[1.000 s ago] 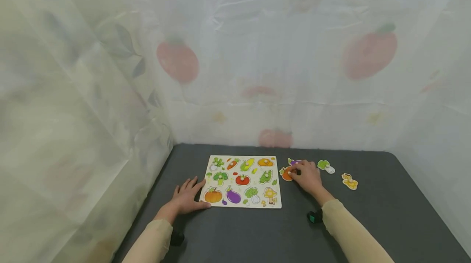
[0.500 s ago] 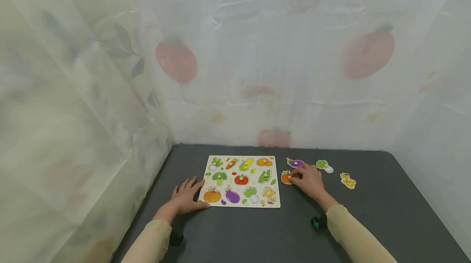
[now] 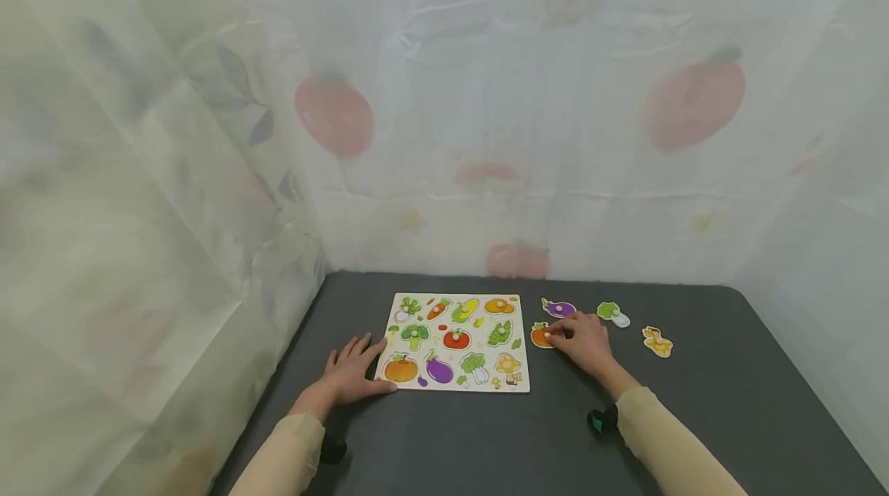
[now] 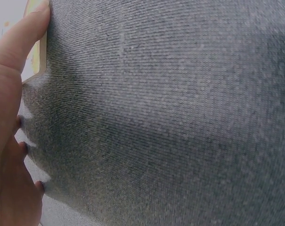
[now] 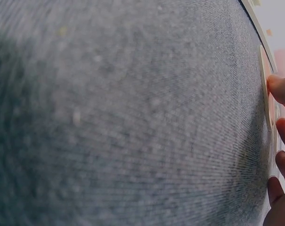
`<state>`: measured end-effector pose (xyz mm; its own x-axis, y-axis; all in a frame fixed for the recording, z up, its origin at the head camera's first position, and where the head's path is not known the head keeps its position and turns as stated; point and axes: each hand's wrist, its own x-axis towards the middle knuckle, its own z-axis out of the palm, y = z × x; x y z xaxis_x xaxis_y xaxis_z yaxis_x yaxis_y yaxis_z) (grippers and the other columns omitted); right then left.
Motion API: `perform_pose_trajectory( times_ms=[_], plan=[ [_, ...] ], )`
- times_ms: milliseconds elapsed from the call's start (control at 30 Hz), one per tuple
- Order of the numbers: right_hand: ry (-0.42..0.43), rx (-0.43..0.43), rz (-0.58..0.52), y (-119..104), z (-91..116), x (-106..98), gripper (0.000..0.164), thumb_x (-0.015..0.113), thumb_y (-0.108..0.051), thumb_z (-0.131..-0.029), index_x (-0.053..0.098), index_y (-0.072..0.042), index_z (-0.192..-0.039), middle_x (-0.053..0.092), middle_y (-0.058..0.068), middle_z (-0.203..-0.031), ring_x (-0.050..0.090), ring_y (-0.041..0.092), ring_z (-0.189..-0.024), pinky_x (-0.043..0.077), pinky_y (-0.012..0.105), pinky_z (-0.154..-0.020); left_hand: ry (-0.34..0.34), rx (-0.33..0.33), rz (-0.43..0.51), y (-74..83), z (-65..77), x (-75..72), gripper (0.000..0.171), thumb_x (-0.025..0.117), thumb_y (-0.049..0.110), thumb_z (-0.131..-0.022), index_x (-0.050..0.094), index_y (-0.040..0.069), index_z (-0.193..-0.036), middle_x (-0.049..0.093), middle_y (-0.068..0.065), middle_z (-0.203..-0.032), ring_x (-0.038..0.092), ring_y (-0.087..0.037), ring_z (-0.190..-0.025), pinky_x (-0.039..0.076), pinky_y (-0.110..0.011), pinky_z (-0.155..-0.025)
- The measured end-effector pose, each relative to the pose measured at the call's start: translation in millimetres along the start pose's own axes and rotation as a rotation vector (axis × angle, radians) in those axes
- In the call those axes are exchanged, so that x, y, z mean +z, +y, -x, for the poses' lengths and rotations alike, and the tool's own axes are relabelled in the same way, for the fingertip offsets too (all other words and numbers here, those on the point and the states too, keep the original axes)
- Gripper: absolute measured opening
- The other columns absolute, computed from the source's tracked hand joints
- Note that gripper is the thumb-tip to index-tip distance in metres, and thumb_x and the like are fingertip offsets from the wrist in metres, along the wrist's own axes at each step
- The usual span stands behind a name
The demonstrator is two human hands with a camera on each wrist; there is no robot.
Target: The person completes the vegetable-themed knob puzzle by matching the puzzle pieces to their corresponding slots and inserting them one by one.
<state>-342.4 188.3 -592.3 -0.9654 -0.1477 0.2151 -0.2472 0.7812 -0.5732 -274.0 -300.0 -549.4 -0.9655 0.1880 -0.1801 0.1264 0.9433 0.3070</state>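
Observation:
My right hand (image 3: 586, 342) pinches an orange pumpkin puzzle piece (image 3: 539, 335) between thumb and fingers, just right of the puzzle board. In the right wrist view, the thumb meets the face of the thin piece (image 5: 264, 84) at the far right edge. The white board (image 3: 451, 388) carries printed vegetables, several with knobbed pieces set in. Along its left edge lies my left hand (image 3: 352, 371), fingers spread and thumb over the near-left corner; the left wrist view has that thumb on the board corner (image 4: 36, 70). A purple eggplant piece (image 3: 558, 308) lies just beyond the right fingers.
Farther right on the dark grey table (image 3: 472, 442) lie a green-and-white bok choy piece (image 3: 613, 314) and a yellow mushroom-like piece (image 3: 657, 342). Pale printed curtains (image 3: 444, 95) stand behind and to the left of the table.
The right hand has drawn the pumpkin piece slightly rightward and nearer, uncovering the eggplant piece behind it. Over the last half second it barely moved. The left hand stayed at the board.

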Motion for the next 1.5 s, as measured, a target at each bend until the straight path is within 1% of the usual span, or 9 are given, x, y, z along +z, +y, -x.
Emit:
perform_pose_trajectory(
  times_ms=[333, 433, 567, 767, 933, 1100, 1233, 1367, 1500],
  plan=[
    [0.0, -0.01, -0.01, 0.2, -1.7, 3.1, 0.016, 0.081, -0.034, -0.09, 0.081, -0.02, -0.098, 0.063, 0.007, -0.109, 0.047, 0.037, -0.111, 0.035, 0.062, -0.094, -0.004, 0.008, 0.026, -0.3, 1.2, -2.7, 0.103, 0.074, 0.07, -0.08, 0.036, 0.02, -0.162, 0.022, -0.021, -0.166, 0.016, -0.049, -0.151, 0.007, -0.078, -0.113],
    [0.003, -0.014, -0.013, -1.5, -1.9, 2.5, 0.017, 0.08, -0.034, -0.09, 0.08, -0.019, -0.098, 0.063, 0.007, -0.109, 0.046, 0.038, -0.112, 0.034, 0.064, -0.096, -0.024, 0.013, 0.045, -1.1, 1.5, -4.7, 0.104, 0.074, 0.069, -0.081, 0.034, 0.017, -0.162, 0.02, -0.023, -0.166, 0.014, -0.05, -0.151, 0.005, -0.077, -0.113],
    [0.021, -0.022, -0.028, -12.3, -3.3, 0.0, 0.018, 0.08, -0.034, -0.09, 0.08, -0.018, -0.099, 0.062, 0.008, -0.109, 0.046, 0.039, -0.117, 0.031, 0.066, -0.101, -0.064, 0.006, 0.04, -1.8, 1.3, -9.1, 0.103, 0.075, 0.065, -0.083, 0.031, 0.017, -0.163, 0.018, -0.023, -0.167, 0.013, -0.05, -0.151, 0.005, -0.076, -0.114],
    [0.038, -0.061, -0.087, -47.6, -6.7, 2.0, 0.015, 0.081, -0.032, -0.09, 0.079, -0.019, -0.096, 0.063, 0.009, -0.116, 0.044, 0.04, -0.123, 0.03, 0.065, -0.102, -0.107, -0.006, 0.025, 2.8, 0.7, -18.6, 0.1, 0.077, 0.059, -0.083, 0.033, 0.017, -0.163, 0.019, -0.023, -0.167, 0.015, -0.05, -0.151, 0.008, -0.076, -0.114],
    [0.021, -0.081, -0.117, -86.2, -10.4, 14.6, 0.013, 0.082, -0.034, -0.089, 0.08, -0.022, -0.094, 0.063, 0.002, -0.11, 0.047, 0.033, -0.118, 0.032, 0.061, -0.106, -0.091, 0.011, 0.027, 2.0, -1.0, -17.5, 0.1, 0.077, 0.061, -0.083, 0.035, 0.017, -0.162, 0.021, -0.024, -0.166, 0.016, -0.051, -0.15, 0.009, -0.077, -0.113],
    [-0.018, -0.128, -0.158, -123.1, -10.8, 36.3, 0.009, 0.081, -0.038, -0.089, 0.079, -0.03, -0.089, 0.062, -0.004, -0.108, 0.046, 0.029, -0.116, 0.034, 0.057, -0.101, -0.055, 0.033, 0.023, 0.2, -1.6, -14.0, 0.1, 0.076, 0.066, -0.081, 0.038, 0.019, -0.161, 0.023, -0.024, -0.165, 0.017, -0.052, -0.148, 0.01, -0.079, -0.111],
    [-0.046, -0.177, -0.185, -147.5, -7.6, 56.8, 0.007, 0.081, -0.037, -0.089, 0.079, -0.03, -0.087, 0.062, -0.005, -0.107, 0.047, 0.027, -0.112, 0.037, 0.053, -0.093, -0.056, 0.014, 0.018, 3.1, -2.0, -15.4, 0.1, 0.078, 0.064, -0.081, 0.038, 0.019, -0.16, 0.022, -0.023, -0.166, 0.018, -0.051, -0.149, 0.011, -0.077, -0.112],
    [-0.048, -0.206, -0.157, -165.0, -5.5, 78.8, 0.008, 0.082, -0.038, -0.088, 0.081, -0.03, -0.088, 0.063, -0.006, -0.105, 0.049, 0.023, -0.105, 0.039, 0.048, -0.088, -0.076, -0.015, 0.009, 8.4, -0.2, -18.5, 0.101, 0.08, 0.061, -0.08, 0.038, 0.017, -0.16, 0.023, -0.023, -0.166, 0.018, -0.049, -0.15, 0.011, -0.075, -0.114],
    [-0.038, -0.229, -0.109, -179.3, -4.5, 98.4, 0.01, 0.082, -0.039, -0.087, 0.082, -0.029, -0.089, 0.065, -0.006, -0.106, 0.049, 0.024, -0.107, 0.04, 0.048, -0.088, -0.074, -0.014, -0.01, 4.9, -3.1, -13.6, 0.102, 0.077, 0.065, -0.08, 0.036, 0.019, -0.162, 0.022, -0.021, -0.167, 0.017, -0.048, -0.151, 0.008, -0.074, -0.116]
  ],
)
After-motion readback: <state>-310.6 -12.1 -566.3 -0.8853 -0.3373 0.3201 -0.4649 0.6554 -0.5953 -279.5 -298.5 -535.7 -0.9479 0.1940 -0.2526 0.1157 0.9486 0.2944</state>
